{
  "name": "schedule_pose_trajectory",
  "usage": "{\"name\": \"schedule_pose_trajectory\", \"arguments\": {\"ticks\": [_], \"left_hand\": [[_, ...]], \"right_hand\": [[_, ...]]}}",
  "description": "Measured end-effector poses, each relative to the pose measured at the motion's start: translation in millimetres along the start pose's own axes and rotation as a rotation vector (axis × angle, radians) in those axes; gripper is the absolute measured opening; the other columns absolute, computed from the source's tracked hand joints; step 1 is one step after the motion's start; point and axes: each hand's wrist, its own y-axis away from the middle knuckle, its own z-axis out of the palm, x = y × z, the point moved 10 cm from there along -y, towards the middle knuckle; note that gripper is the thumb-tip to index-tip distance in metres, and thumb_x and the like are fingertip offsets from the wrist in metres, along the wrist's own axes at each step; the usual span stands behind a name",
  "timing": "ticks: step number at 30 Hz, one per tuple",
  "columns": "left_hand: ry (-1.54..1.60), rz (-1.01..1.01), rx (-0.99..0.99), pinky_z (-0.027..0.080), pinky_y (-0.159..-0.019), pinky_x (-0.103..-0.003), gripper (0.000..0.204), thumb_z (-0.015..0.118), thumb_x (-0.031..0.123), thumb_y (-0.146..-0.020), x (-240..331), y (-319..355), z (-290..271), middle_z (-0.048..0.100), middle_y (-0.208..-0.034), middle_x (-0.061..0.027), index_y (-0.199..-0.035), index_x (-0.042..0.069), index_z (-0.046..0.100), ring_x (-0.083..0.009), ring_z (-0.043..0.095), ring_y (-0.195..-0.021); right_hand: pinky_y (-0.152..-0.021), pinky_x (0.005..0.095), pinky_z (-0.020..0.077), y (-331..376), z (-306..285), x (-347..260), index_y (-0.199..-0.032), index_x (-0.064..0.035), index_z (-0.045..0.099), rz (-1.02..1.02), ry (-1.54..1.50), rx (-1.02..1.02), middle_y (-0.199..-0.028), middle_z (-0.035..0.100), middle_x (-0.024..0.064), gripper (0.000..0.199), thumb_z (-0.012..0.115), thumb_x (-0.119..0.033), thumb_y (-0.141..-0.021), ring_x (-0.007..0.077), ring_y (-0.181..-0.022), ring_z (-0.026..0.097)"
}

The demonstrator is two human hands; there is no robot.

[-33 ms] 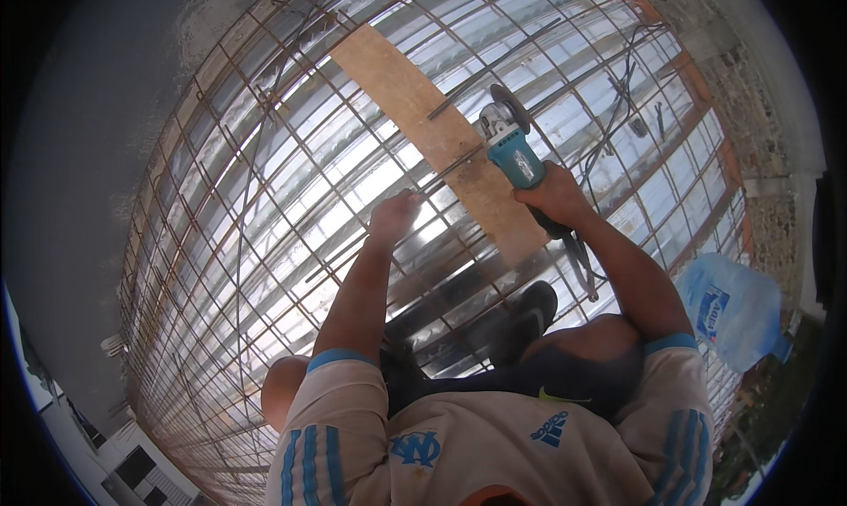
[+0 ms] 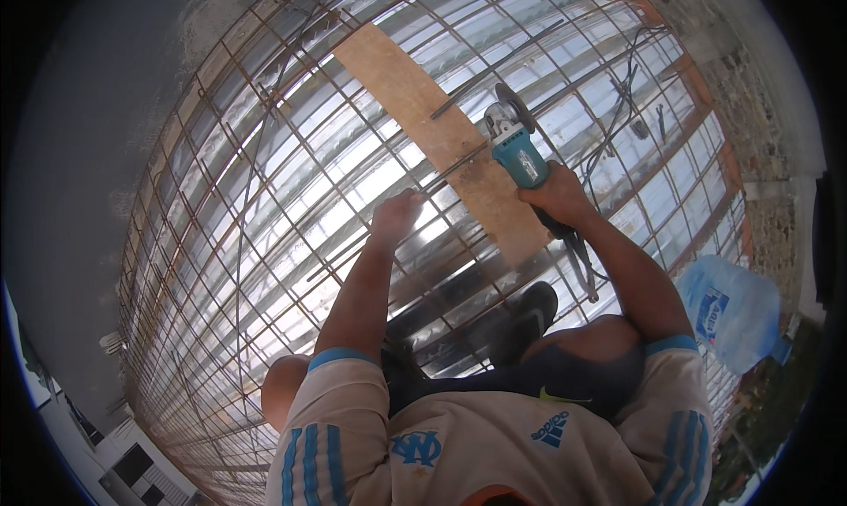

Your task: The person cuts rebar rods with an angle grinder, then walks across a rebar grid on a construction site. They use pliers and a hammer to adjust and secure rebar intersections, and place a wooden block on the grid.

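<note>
My right hand [image 2: 558, 195] is wrapped round the body of a teal angle grinder [image 2: 522, 160]. The grinder's round disc [image 2: 514, 107] points away from me, just right of a long plywood board [image 2: 388, 75]. My left hand [image 2: 397, 215] is closed on a thin steel rod [image 2: 454, 168]. From that fist the rod runs up and right across the board, its far end close to the grinder's head. The board lies slantwise on a grid of steel rebar [image 2: 304, 140].
Shiny ribbed metal sheeting [image 2: 388, 184] lies under the rebar. A large blue water jug [image 2: 734, 314] is at the right. Loose dark rods and a cable [image 2: 609, 135] lie on the mesh beyond my right hand. A stone wall [image 2: 737, 74] borders the far right.
The angle grinder has shifted very slightly to the right. My left hand and the rod look almost unchanged.
</note>
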Motion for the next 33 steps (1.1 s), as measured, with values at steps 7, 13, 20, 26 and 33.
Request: {"name": "schedule_pose_trajectory", "arguments": {"ticks": [7,13,20,26,33], "left_hand": [[-0.073,0.015,-0.006,0.043,-0.075,-0.046,0.040,0.033,0.043,-0.089,7,-2,-1,0.060,-0.091,-0.0137,-0.095,0.010,0.055,-0.0367,0.055,-0.086],[0.036,0.042,0.029,0.041,-0.069,-0.046,0.046,0.034,0.048,-0.088,12,1,-2,0.059,-0.085,-0.0152,-0.089,0.008,0.056,-0.0378,0.055,-0.082],[0.100,0.085,0.049,0.041,-0.066,-0.046,0.045,0.034,0.043,-0.090,9,1,-2,0.056,-0.078,-0.0231,-0.087,0.003,0.053,-0.0419,0.054,-0.078],[-0.018,0.055,0.131,0.041,-0.067,-0.046,0.041,0.036,0.045,-0.089,-6,-2,-2,0.059,-0.080,-0.0178,-0.088,0.008,0.053,-0.0388,0.056,-0.080],[-0.164,0.145,0.035,0.046,-0.071,-0.044,0.021,0.042,0.027,-0.086,19,6,-8,0.057,-0.093,-0.0127,-0.093,0.012,0.056,-0.0312,0.058,-0.085]], "right_hand": [[-0.076,0.0380,0.0482,4,16,-6,-0.095,0.0047,0.054,-0.009,0.090,-0.043,-0.091,0.060,0.0219,0.063,0.067,-0.043,-0.055,0.0323,-0.087,0.060],[-0.076,0.0370,0.0487,1,34,-14,-0.099,0.0032,0.053,0.047,0.043,-0.121,-0.094,0.060,0.0195,0.063,0.065,-0.042,-0.057,0.0314,-0.089,0.060],[-0.077,0.0369,0.0483,0,36,-13,-0.103,0.0028,0.052,0.081,0.040,-0.139,-0.097,0.059,0.0186,0.066,0.065,-0.044,-0.057,0.0302,-0.091,0.059],[-0.078,0.0372,0.0482,-2,39,-13,-0.103,0.0037,0.052,0.066,0.065,-0.136,-0.098,0.059,0.0199,0.069,0.065,-0.046,-0.057,0.0307,-0.091,0.059],[-0.075,0.0371,0.0493,-5,38,-20,-0.097,0.0068,0.055,0.041,0.091,-0.128,-0.093,0.060,0.0229,0.067,0.066,-0.044,-0.055,0.0320,-0.088,0.060]]}}
